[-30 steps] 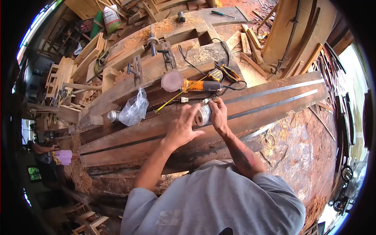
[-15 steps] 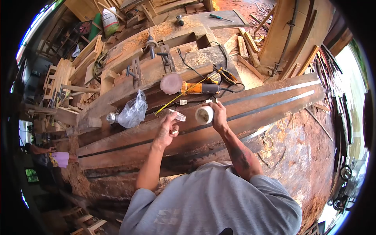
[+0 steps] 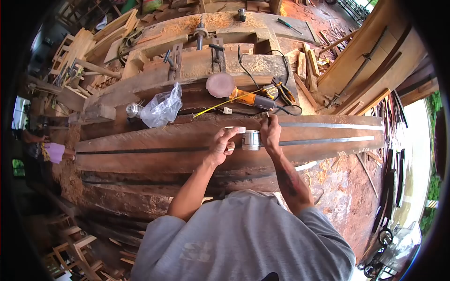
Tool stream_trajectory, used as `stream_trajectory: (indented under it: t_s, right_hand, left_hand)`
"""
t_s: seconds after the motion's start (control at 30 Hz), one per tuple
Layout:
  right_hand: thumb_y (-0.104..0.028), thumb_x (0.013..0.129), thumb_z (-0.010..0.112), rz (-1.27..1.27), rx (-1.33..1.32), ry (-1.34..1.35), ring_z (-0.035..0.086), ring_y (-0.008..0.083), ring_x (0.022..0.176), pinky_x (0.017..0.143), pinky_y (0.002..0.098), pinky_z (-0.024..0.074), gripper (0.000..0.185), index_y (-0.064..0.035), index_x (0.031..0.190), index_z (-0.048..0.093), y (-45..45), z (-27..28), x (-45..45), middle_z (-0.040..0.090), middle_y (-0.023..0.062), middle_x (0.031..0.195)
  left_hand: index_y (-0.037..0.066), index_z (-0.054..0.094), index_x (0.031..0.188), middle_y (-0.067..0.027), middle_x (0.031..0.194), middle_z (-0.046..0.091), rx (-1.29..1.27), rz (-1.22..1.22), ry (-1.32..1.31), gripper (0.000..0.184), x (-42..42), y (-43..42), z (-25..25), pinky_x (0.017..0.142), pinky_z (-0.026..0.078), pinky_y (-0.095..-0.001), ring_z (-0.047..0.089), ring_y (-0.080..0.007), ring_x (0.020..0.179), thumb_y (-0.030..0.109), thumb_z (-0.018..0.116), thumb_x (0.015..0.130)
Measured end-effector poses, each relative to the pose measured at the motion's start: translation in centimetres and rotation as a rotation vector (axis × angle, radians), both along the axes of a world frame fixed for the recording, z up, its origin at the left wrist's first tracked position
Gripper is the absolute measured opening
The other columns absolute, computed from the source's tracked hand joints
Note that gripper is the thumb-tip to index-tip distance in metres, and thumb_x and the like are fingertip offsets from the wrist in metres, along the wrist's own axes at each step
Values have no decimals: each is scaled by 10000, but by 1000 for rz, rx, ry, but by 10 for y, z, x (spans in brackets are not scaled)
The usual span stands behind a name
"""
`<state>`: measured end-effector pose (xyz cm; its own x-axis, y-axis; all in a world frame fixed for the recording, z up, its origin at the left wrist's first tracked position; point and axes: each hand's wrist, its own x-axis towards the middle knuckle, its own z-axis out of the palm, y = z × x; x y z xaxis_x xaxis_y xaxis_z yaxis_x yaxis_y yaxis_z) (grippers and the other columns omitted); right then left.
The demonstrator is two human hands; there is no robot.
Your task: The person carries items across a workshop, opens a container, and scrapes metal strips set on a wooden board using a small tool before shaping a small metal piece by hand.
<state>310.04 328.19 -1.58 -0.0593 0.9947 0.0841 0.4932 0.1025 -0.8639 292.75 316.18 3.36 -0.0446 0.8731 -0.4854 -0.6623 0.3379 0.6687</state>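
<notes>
Over the long wooden board (image 3: 140, 161), the left hand (image 3: 220, 146) pinches a flat pale piece (image 3: 236, 129), fingertips together on it. The right hand (image 3: 271, 133) lies against the side of a small jar (image 3: 251, 140), fingers bent; whether they clamp it cannot be told. The step appears to be handling jar and piece together; the next move calls for a steady jar. Beyond lie a plastic bag (image 3: 161, 110) and an angle grinder (image 3: 253, 99); farther, metal clamps (image 3: 173, 65).

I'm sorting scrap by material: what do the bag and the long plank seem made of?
Bag: probably thin clear plastic, glossy and crumpled, with things behind showing through.
Long plank: wood, apparently unvarnished, judging by its brown, matt, streaky surface.
</notes>
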Motion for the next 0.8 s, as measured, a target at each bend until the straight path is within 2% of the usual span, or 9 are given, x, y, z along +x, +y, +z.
stream_trajectory:
  t_s: [0.1,0.3,0.37,0.47,0.5,0.57,0.7,0.77,0.8]
  right_hand:
    - [-176,1013,533,-64,-35,434,666,237,798,748,375,518,201,5,1068,600,-17,5,8,695,158,874]
    - [-41,912,603,398,671,26,555,447,1112,920,505,468,195,-5,1090,533,-67,10,3,547,265,1277]
    - [-44,874,633,308,640,-13,576,441,1089,910,489,476,262,-14,1113,530,-56,6,-3,575,256,1241]
    - [-63,870,599,222,32,-130,642,474,886,760,515,517,129,10,973,572,-34,42,-13,640,286,1053]
    - [-63,870,599,223,32,-130,642,474,886,760,515,517,129,10,973,572,-19,41,-14,640,286,1053]
    - [-113,884,547,207,-196,97,637,512,826,717,546,511,166,49,917,568,7,33,-9,640,336,905]
    - [-161,886,533,232,-86,-111,645,509,846,736,512,515,240,70,915,588,12,24,-7,639,353,868]
    - [-186,924,583,166,-83,63,706,363,788,734,415,545,273,80,964,631,15,33,5,695,264,818]
    - [-184,933,606,172,-98,87,706,289,792,730,378,546,263,74,977,639,16,40,17,715,227,837]
  left_hand:
    - [84,543,1135,-17,975,624,5,96,181,505,16,4,0,385,276,-177,393,-17,517,431,775,852]
    - [80,495,1158,-4,851,586,48,226,173,526,50,9,-29,376,338,-182,461,-20,525,440,756,877]
    - [95,507,1129,-1,841,586,64,227,79,476,50,19,-24,363,321,-183,452,-20,503,429,746,890]
    - [150,558,1033,14,862,651,-18,229,130,353,33,23,0,333,243,-184,391,-8,431,440,717,911]
    - [155,564,1056,18,918,675,-4,250,134,342,25,22,-1,338,246,-176,390,-4,435,427,714,915]
    - [149,558,1058,11,971,674,31,264,112,333,6,19,-3,341,246,-173,392,-4,439,405,716,917]
    - [69,575,1198,-2,999,646,10,162,307,484,-30,0,-1,383,281,-161,424,5,508,356,769,860]
    - [45,581,1215,7,985,658,-92,9,443,524,-43,-11,14,400,277,-151,442,20,560,321,794,823]
    - [38,575,1236,-9,1024,660,-100,-42,428,554,-52,-16,17,475,365,-168,507,-9,646,299,809,807]
